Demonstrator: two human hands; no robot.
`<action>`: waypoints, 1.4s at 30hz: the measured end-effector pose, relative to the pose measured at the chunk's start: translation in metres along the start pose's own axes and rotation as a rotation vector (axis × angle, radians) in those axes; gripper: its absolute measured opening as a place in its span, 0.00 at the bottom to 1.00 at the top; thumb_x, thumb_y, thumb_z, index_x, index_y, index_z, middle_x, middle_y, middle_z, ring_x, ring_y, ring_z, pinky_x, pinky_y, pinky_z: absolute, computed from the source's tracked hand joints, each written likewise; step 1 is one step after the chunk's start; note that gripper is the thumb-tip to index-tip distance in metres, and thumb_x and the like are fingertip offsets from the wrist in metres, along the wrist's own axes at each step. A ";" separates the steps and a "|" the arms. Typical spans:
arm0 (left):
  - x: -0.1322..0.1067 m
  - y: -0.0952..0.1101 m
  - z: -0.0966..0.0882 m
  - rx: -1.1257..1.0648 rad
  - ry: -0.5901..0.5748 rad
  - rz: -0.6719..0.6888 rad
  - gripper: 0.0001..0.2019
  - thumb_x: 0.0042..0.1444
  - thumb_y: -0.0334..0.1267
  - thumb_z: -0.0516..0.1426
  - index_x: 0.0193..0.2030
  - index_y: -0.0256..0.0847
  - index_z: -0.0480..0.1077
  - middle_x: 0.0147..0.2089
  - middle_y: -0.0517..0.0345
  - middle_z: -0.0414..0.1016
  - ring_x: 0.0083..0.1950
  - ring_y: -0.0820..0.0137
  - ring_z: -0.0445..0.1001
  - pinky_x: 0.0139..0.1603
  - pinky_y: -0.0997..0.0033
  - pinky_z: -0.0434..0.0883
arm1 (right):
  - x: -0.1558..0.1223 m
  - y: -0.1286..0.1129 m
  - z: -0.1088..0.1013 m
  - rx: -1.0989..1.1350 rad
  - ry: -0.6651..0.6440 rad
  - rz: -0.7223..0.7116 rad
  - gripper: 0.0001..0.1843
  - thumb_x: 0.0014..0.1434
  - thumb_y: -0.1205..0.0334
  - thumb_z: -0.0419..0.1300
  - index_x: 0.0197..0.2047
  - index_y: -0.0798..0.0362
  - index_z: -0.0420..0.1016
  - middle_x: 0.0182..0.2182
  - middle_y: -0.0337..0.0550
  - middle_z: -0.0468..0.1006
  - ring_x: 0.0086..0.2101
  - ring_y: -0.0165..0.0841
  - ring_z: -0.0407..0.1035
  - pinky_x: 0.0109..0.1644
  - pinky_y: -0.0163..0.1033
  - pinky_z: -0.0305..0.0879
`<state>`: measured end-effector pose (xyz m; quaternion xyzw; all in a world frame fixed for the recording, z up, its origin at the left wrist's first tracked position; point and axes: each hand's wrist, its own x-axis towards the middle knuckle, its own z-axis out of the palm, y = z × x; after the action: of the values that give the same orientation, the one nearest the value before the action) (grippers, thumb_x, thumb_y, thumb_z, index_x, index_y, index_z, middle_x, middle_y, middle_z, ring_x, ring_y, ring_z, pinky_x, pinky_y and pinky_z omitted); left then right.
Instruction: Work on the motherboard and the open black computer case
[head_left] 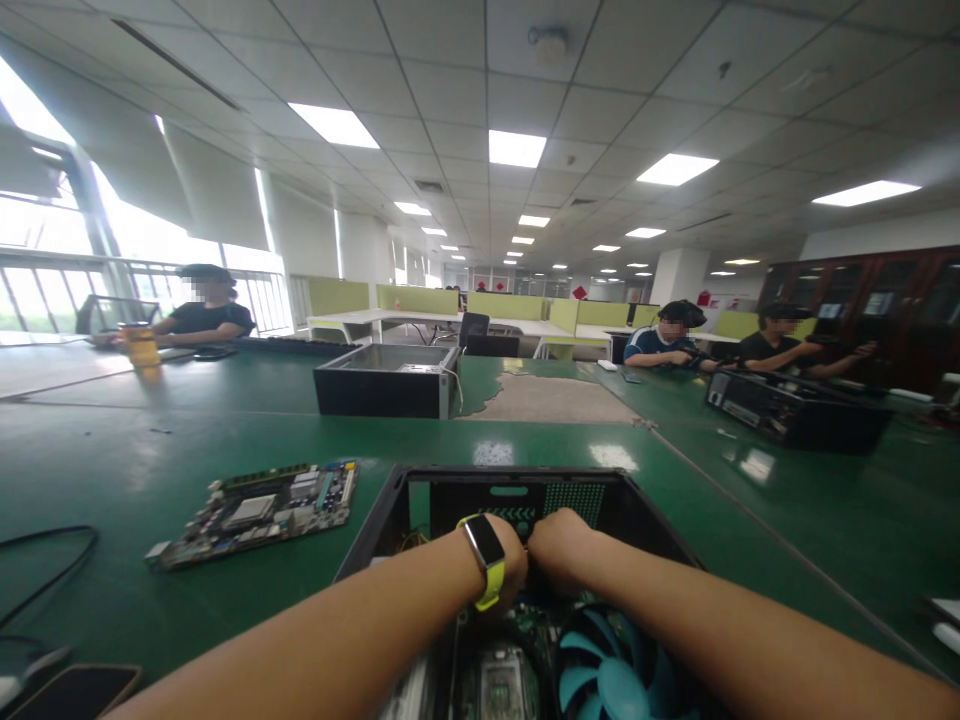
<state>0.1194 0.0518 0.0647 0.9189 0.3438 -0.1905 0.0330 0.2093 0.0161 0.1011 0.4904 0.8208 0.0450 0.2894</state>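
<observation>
An open black computer case (409, 500) lies on the green table right in front of me. Both my hands reach down into it, close together near its far wall. My left hand (514, 570), with a yellow-strapped watch on the wrist, is bent downward and its fingers are hidden. My right hand (559, 550) is curled with the knuckles up, its fingers hidden too. Below the hands sits a blue cooling fan (607, 670) on the board inside the case.
A loose green motherboard (259, 510) lies left of the case. A black cable (52, 570) and a phone (75, 692) are at far left. Two other open cases (386, 382) (799, 412) stand further back. Three people sit at the table's far sides.
</observation>
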 end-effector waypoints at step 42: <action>-0.025 0.012 -0.022 0.226 -0.261 -0.125 0.14 0.37 0.35 0.67 0.35 0.40 0.81 0.34 0.48 0.82 0.38 0.54 0.79 0.44 0.56 0.74 | 0.003 0.003 0.006 -0.012 0.104 0.021 0.18 0.46 0.64 0.67 0.43 0.56 0.79 0.40 0.57 0.80 0.43 0.46 0.76 0.44 0.45 0.72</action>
<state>0.1175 0.0312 0.0939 0.8611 0.3693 -0.3473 -0.0382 0.2135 0.0191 0.0962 0.4944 0.8292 0.0783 0.2487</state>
